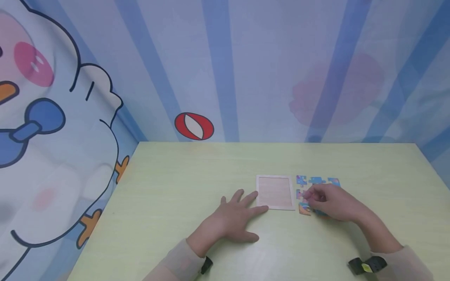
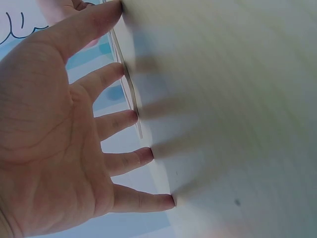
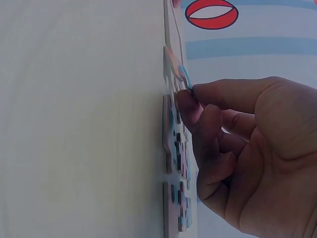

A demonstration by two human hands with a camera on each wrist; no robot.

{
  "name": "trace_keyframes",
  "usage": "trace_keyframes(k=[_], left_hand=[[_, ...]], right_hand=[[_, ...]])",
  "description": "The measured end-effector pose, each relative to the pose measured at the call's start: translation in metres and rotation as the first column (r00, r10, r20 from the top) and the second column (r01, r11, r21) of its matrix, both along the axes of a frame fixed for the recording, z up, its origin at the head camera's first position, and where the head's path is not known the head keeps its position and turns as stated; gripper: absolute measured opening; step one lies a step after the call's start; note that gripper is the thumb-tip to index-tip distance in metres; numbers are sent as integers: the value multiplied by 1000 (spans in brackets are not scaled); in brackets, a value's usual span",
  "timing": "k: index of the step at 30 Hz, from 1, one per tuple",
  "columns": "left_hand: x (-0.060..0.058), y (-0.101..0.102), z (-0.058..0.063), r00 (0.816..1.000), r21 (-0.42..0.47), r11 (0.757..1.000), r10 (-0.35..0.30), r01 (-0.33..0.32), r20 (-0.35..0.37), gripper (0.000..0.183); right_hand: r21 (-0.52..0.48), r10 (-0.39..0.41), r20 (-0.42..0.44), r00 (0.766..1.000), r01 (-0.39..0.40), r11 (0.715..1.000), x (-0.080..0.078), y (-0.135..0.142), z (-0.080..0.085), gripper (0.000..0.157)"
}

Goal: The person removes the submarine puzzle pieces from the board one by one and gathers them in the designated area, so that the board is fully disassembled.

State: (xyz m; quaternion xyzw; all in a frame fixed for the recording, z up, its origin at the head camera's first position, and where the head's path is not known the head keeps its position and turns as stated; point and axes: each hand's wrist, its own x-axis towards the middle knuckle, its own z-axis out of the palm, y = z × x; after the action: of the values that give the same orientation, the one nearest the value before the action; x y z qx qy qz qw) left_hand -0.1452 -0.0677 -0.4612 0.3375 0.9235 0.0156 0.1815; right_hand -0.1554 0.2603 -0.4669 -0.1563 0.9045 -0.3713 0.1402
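Note:
My left hand (image 1: 235,220) lies with fingers spread on the table, its index and middle fingertips at the left and lower edge of a white-rimmed puzzle frame (image 1: 275,192). The frame's pale pink bed shows no pieces in it. To the right of it, my right hand (image 1: 334,203) pinches a small puzzle piece (image 3: 185,77) between thumb and index finger, low over the table. Around that hand lie colourful jigsaw pieces: a blue and pink one (image 1: 301,180), a blue one (image 1: 317,180) and an orange and blue one (image 1: 304,209). The hand hides several others.
The pale yellow table (image 1: 168,187) runs back to a blue striped backdrop (image 1: 267,70). A cartoon-printed cloth (image 1: 70,156) hangs along the left side. Dark wrist bands sit at both cuffs (image 1: 402,261).

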Motion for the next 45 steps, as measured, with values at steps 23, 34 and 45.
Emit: trace_keyframes(k=[23,34,45], left_hand=[[-1,2,-1,1000,2,1000,-7,7,-1,79],[-15,-10,6,998,107,993,60,-58,-8,85],[-51,-43,34,932,148,958,276,-246,-236,93]], right_hand=[[47,-44,-9,999,45,998,1,1,-3,11],[74,-93,-114,989,102,992,0,14,31,16],[109,-177,-376,909,233,966,4,35,56,17]])
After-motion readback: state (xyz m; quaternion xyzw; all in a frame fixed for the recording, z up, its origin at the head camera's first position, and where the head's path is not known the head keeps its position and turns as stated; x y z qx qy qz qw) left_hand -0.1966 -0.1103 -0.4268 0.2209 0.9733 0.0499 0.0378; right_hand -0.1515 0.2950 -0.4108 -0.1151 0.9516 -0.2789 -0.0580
